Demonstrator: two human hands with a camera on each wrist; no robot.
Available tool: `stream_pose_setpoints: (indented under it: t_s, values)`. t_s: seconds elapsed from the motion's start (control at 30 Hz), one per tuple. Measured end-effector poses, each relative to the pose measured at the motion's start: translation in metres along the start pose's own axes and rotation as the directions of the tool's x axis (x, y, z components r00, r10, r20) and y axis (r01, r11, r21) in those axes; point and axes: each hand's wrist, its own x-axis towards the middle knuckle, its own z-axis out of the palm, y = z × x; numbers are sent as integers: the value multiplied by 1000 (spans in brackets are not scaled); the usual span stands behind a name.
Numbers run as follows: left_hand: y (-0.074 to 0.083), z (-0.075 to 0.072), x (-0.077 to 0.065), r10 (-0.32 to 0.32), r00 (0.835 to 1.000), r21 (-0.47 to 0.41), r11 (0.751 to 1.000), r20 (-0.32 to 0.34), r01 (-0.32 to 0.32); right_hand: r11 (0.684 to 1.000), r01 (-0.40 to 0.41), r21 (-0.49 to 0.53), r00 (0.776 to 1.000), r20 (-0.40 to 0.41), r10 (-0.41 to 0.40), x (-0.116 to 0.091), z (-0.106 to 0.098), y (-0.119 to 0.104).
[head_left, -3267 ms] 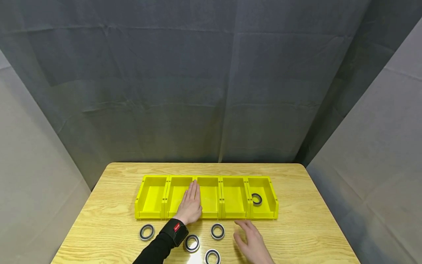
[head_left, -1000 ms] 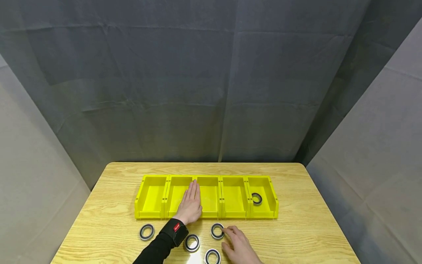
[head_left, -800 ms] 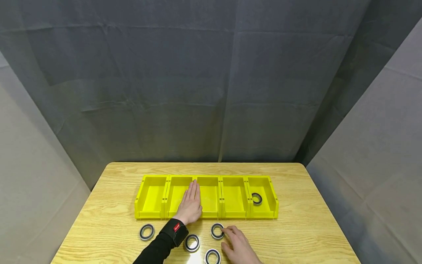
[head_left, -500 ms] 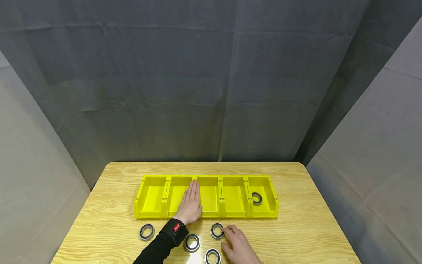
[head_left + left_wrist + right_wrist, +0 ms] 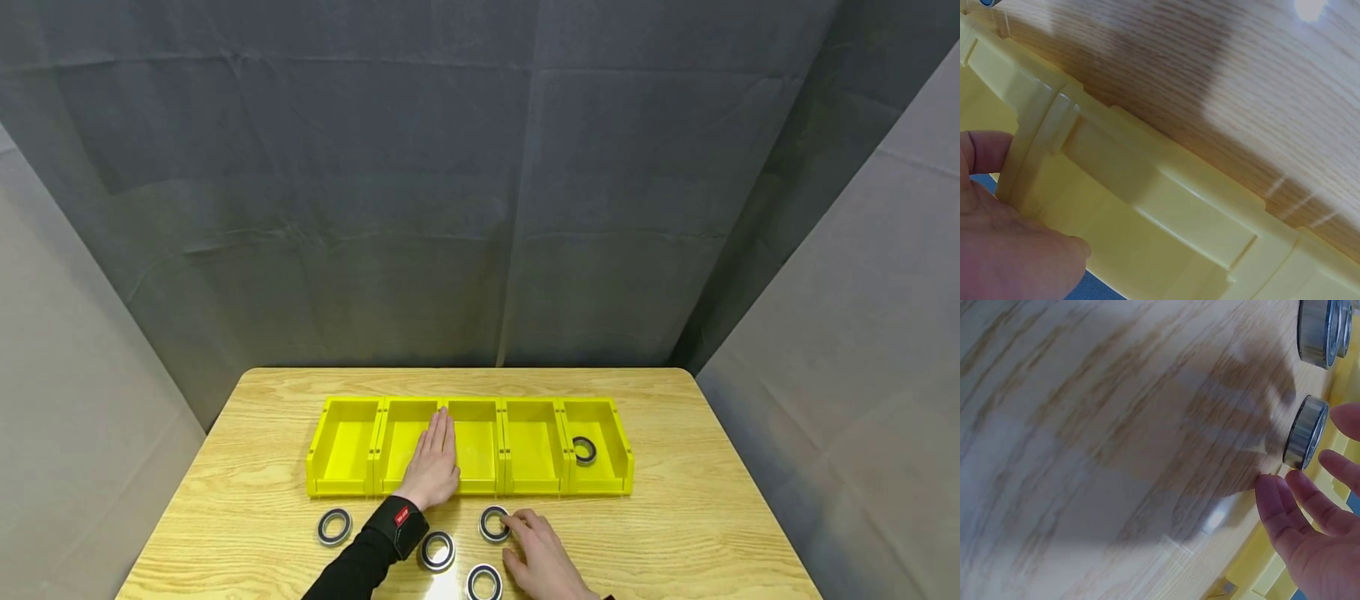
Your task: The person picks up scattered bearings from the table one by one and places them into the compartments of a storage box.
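Note:
My left hand (image 5: 431,475) lies with straight fingers along the wall between the second and third compartments of a yellow bin row (image 5: 531,490). In the left wrist view, the thumb and a finger sit on opposite sides of that wall. Beside a ball bearing (image 5: 487,537) on the table is my right hand (image 5: 546,560), its fingers relaxed. The right wrist view has the fingers next to this bearing (image 5: 1300,434), not wrapped around it; whether a fingertip touches it I cannot tell. Another bearing (image 5: 584,462) rests in the rightmost compartment.
More bearings lie on the wooden table (image 5: 697,533): one at left (image 5: 322,528), one by the left wrist (image 5: 424,553) and one near the front (image 5: 472,583). Grey cloth (image 5: 375,208) hangs behind the table, with pale panels at both sides.
My right hand has moved left from its place of about three seconds ago to beside the bearing, and stays there over the last second. My left hand, bins and bearings keep their places.

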Motion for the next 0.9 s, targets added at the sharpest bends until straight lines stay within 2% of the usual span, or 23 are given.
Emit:
stream_pose_setpoints:
  t_s: [0.23, 0.47, 0.9]
  values:
    - [-3, 4, 0, 14, 1000, -16, 1000, -12, -15, 1000, 0, -16, 1000, -15, 0, 0, 1, 0]
    - [-5, 8, 1, -7, 1000, -2, 1000, 0, 7, 999, 10, -41, 999, -42, -11, 0, 5, 2]
    - [-8, 11, 2, 4, 1000, -4, 1000, -15, -4, 998, 20, -58, 997, -70, -24, 3, 10, 2]
